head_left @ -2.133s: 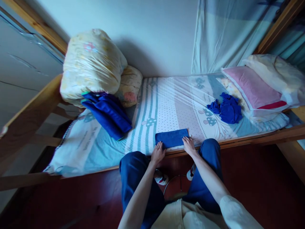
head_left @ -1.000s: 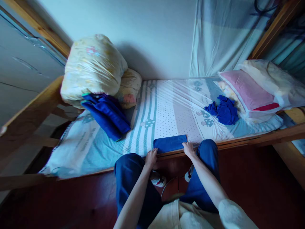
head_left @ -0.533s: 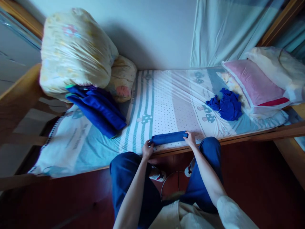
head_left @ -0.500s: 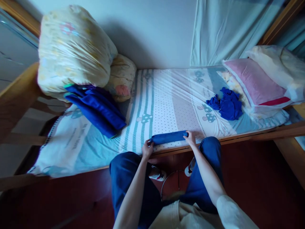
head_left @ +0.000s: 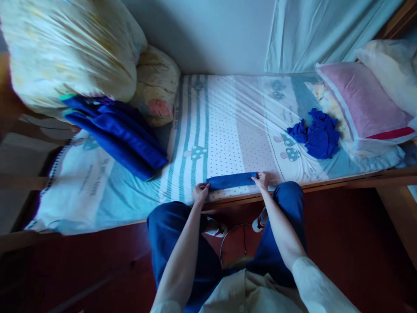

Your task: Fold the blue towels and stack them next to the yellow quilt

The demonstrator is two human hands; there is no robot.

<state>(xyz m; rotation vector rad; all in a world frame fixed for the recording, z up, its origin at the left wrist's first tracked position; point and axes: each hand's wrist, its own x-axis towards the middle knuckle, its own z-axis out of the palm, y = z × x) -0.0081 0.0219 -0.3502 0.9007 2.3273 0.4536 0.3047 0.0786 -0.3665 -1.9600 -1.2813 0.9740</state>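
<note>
A narrow, flat strip of folded blue cloth [head_left: 232,181] lies along the front edge of the bed. My left hand [head_left: 200,192] pinches its left end, and its right end is held between the fingers of my right hand [head_left: 262,180]. On the sheet to the right sits a crumpled bright-blue cloth [head_left: 321,135]. At the left, a larger dark-blue garment with green edging [head_left: 119,134] is laid out lengthwise, one end beside the big yellow bundle.
A bulky yellow bedding bundle [head_left: 74,52] and a patterned pillow [head_left: 156,87] stand at the left. On the right are a pink pillow [head_left: 361,102] and a pale curtain [head_left: 299,39]. The bed's wooden edge [head_left: 352,180] runs before my knees.
The blue cloth strip looks flatter, now resting on the sheet, with both hands still at its ends. My view has shifted, so the bundle sits further left and higher.
</note>
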